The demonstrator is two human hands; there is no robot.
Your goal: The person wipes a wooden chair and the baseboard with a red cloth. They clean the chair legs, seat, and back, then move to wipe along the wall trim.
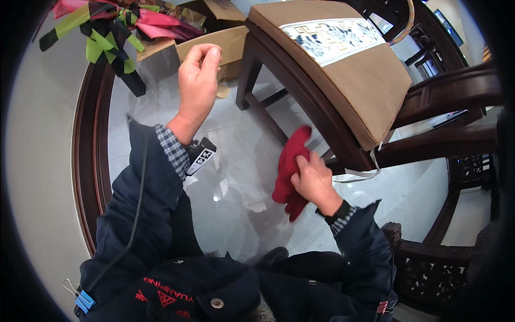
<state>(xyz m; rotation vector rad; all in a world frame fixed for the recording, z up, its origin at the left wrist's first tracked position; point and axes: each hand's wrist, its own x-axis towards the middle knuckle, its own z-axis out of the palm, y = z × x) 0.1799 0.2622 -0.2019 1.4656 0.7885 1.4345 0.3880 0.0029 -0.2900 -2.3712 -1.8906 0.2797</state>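
Note:
My left hand (199, 76) is raised over the floor in front of the cardboard box, its fingers curled in against the thumb. No object shows in it. With my right hand (316, 179) I grip a piece of soft red cloth (287, 173). It has finger-like lobes, as a glove would, but blur hides its exact form. The red cloth hangs beside a dark wooden chair (322, 106), off the floor. On the chair's seat lies a brown cushion (358, 88) with a patterned white band (334, 38).
A cardboard box (231, 48) stands open at the back, with pink fabric (165, 22) and green-and-black strips (102, 44) beside it. A black object with a white label (201, 157) is below my left wrist. Paper scraps (255, 206) litter the tiled floor. Carved dark furniture (434, 273) stands at right.

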